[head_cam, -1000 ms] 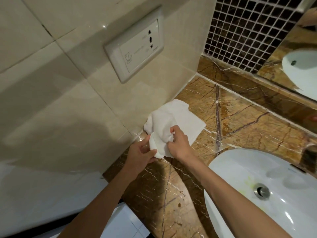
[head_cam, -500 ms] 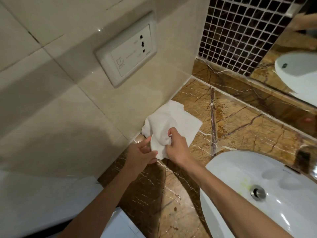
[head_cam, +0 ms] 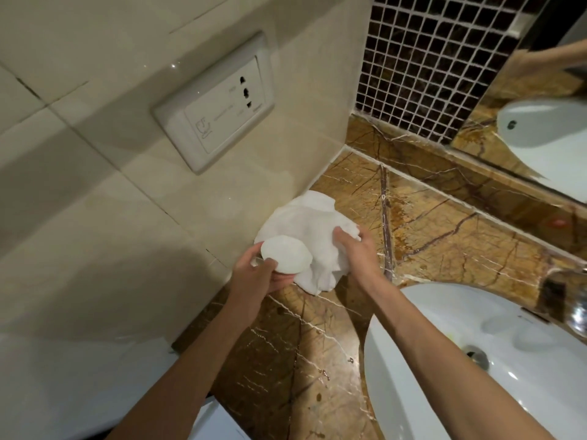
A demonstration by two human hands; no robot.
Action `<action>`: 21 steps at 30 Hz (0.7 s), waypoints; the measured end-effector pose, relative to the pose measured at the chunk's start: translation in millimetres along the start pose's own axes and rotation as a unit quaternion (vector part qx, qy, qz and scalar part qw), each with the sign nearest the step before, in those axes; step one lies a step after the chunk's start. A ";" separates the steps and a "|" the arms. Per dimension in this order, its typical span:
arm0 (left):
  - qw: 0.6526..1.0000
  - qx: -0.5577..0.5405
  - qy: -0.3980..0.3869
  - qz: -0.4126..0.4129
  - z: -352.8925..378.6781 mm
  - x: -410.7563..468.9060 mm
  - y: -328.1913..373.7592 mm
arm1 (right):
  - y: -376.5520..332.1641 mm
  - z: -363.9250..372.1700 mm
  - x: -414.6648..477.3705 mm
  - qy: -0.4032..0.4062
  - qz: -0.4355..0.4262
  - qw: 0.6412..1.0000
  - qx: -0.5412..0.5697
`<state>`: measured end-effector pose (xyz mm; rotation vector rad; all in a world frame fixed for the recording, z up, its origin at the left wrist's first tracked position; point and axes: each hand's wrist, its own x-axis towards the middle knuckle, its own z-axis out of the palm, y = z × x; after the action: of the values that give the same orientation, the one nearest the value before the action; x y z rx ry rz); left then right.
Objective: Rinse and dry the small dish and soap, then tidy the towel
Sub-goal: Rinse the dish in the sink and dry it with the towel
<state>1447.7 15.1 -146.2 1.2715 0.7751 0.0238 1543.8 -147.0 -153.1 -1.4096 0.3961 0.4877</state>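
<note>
A round white soap [head_cam: 286, 254] sits in my left hand [head_cam: 257, 274], thumb across its near edge, just above the brown marble counter [head_cam: 444, 230] by the wall. My right hand [head_cam: 359, 249] grips a bunched part of the white towel [head_cam: 305, 223], which hangs crumpled between both hands and touches the counter. The small dish is not in view.
A white basin [head_cam: 428, 360] with a metal drain [head_cam: 476, 360] lies at the right, a chrome tap [head_cam: 571, 300] at its far edge. The beige tiled wall carries a socket plate [head_cam: 219, 103]. A mirror [head_cam: 540, 106] and dark mosaic tiles [head_cam: 422, 65] stand behind the counter.
The towel has been opened up and the white soap now shows in my left hand. My right hand has shifted right, pulling the towel away from it.
</note>
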 end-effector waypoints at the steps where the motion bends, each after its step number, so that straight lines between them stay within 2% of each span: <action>1: 1.000 -0.001 -0.001 -0.001 8.8 2.0 0.6 | 4.8 -0.9 -1.0 0.004 0.024 0.998 0.052; 3: 0.999 -0.028 0.002 -0.021 24.5 6.8 2.6 | 14.6 -3.5 -6.7 0.004 0.053 0.988 0.148; 5: 0.996 -0.079 -0.015 -0.044 37.9 10.8 2.0 | 21.4 -6.1 -12.4 -0.007 0.058 0.984 0.170; 6: 0.996 -0.070 -0.026 -0.042 43.1 11.7 -0.8 | 24.3 -6.7 -14.7 -0.014 0.059 0.984 0.168; 7: 0.999 -0.004 -0.036 -0.015 45.6 11.4 -4.9 | 27.0 -7.0 -15.9 -0.015 0.063 0.984 0.167; 8: 0.991 0.117 -0.049 0.037 45.2 10.7 -10.3 | 28.6 -7.5 -16.3 -0.013 0.071 0.983 0.167; 10: 0.920 0.353 -0.071 0.153 37.1 8.1 -19.8 | 27.8 -8.4 -17.0 -0.007 0.080 0.982 0.170; 12: 0.852 0.459 -0.107 0.228 25.0 8.2 -25.0 | 26.6 -9.2 -15.9 -0.006 0.086 0.980 0.179; 14: 0.794 0.526 -0.100 0.289 16.4 12.4 -24.7 | 27.1 -8.5 -14.5 -0.003 0.089 0.978 0.189; 16: 0.772 0.543 -0.063 0.324 15.6 19.2 -20.8 | 28.0 -6.3 -14.2 -0.005 0.088 0.976 0.198; 19: 0.791 0.503 -0.052 0.343 19.0 24.8 -14.1 | 26.2 -2.2 -15.5 -0.017 0.088 0.981 0.173; 21: 0.773 0.515 -0.050 0.368 18.7 26.2 -13.5 | 23.3 0.2 -15.6 -0.021 0.085 0.989 0.120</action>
<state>1472.0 6.0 -169.5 2.5578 0.0763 0.1845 1518.0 -146.0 -164.1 -1.1374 0.5266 0.5870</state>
